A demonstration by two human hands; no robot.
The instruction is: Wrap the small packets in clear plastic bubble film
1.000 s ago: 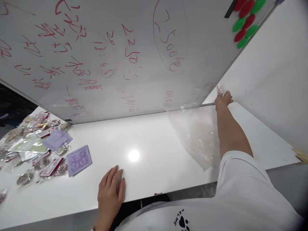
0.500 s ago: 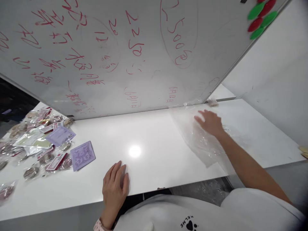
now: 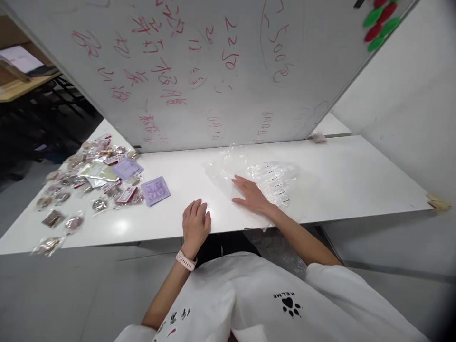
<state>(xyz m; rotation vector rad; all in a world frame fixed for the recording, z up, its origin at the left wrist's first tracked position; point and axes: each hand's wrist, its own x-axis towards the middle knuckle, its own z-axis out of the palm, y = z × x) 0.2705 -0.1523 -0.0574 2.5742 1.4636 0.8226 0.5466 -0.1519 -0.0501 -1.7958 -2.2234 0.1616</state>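
My right hand, fingers splayed and grasping nothing, is over the clear plastic on the white table, my left hand rests loose and empty, and I judge this is smoothing, the next move calling for a pinch.

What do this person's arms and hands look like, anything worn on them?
The left hand and right hand are both gloveless. A pale pink, slotted wristband circles the left wrist; the right shows none. The forearms are uncovered below white short sleeves.
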